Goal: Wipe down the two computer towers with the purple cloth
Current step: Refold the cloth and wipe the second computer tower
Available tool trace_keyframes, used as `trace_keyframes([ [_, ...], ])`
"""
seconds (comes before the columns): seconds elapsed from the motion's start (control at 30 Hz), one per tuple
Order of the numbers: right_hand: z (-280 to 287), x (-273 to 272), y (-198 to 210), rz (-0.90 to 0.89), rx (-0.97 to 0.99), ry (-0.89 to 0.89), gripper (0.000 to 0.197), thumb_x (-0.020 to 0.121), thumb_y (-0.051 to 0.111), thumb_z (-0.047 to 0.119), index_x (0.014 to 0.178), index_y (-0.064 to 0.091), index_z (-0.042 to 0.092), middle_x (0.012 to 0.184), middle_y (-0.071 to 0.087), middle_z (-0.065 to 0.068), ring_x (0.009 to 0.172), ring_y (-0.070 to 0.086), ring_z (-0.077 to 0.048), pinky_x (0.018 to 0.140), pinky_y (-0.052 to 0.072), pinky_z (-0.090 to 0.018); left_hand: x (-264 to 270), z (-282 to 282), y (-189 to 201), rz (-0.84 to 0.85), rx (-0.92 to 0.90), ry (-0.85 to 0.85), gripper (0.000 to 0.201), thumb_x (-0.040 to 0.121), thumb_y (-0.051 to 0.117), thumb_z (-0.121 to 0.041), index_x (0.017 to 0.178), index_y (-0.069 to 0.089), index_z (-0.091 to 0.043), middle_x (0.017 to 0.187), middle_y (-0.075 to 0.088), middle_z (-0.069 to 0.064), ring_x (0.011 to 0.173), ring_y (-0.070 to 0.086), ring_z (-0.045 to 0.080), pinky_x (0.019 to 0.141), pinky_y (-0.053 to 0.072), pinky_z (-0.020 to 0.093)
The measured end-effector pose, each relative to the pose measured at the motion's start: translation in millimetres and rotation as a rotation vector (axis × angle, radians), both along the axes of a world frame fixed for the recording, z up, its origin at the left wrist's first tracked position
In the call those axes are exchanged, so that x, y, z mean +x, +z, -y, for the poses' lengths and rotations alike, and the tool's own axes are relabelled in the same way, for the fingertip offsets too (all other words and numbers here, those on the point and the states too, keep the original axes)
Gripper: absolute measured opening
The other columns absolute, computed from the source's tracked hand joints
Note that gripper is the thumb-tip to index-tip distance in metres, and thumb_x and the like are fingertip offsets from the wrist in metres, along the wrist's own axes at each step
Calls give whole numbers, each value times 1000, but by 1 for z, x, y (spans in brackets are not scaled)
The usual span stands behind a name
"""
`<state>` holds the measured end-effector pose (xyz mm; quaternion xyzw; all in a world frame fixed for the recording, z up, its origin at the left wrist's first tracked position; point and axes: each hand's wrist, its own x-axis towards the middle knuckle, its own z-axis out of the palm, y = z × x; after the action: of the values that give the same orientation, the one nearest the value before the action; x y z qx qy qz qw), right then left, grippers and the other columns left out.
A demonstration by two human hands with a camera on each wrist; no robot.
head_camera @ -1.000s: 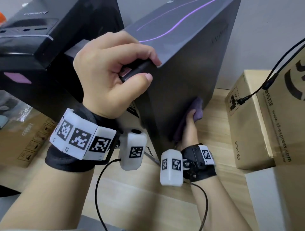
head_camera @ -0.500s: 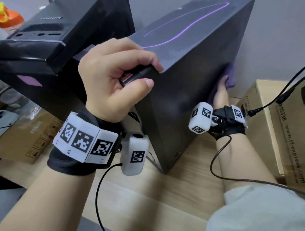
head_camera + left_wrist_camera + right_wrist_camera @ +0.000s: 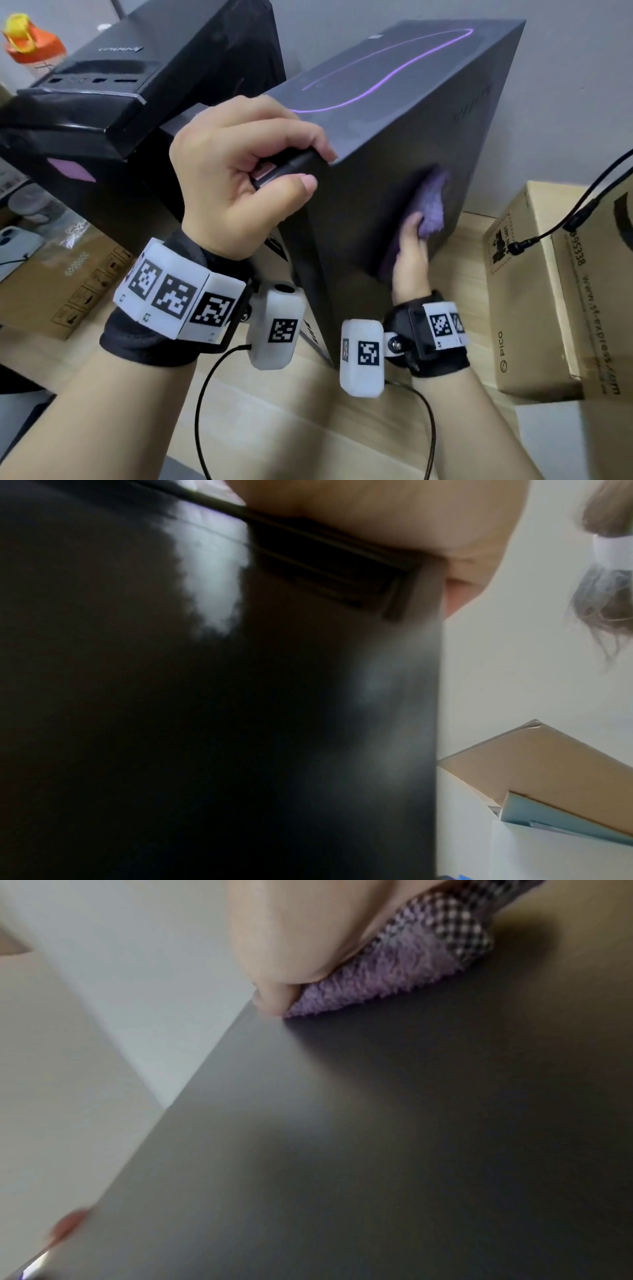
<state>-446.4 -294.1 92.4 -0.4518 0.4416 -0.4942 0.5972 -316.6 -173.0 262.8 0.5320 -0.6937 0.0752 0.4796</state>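
The fluffy purple fabric cloth [image 3: 432, 209] under my right hand [image 3: 409, 260] shows a shaggy pile; a woven checked patch [image 3: 459, 934] shows on it in the right wrist view. The dark grey rectangular computer tower [image 3: 376, 178] has smooth matt panels. The black computer tower [image 3: 113, 113] beside it has a glossy, reflective plastic-looking front. The light wooden tabletop [image 3: 274, 428] looks smooth with faint grain. The brown cardboard boxes [image 3: 534, 308] are matt paperboard with black print
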Motion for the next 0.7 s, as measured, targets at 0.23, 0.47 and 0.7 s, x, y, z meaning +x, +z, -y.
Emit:
trace_keyframes([
  [0.23,84,9,97,179,-329,3,128,54,58,82,145,19,1,155,22,-8,144,22,-15,121,16,-35,2,0,1,-4,8,0,22,67,56,-23,87,66,-20,75,66,11,67,57,28,63,43,35],
  [0.47,158,-25,91,253,-92,9,102,63,62,73,142,34,15,137,54,1,122,54,-10,107,42,-32,7,2,1,20,22,-25,22,68,57,-23,88,65,-19,76,66,8,67,59,25,63,42,30],
  [0.7,134,-33,31,196,127,-150,32,101,27,37,91,53,23,61,65,24,49,58,14,48,44,-5,7,2,0,65,19,-36,22,70,55,-23,90,63,-20,79,66,4,68,58,19,65,42,25],
])
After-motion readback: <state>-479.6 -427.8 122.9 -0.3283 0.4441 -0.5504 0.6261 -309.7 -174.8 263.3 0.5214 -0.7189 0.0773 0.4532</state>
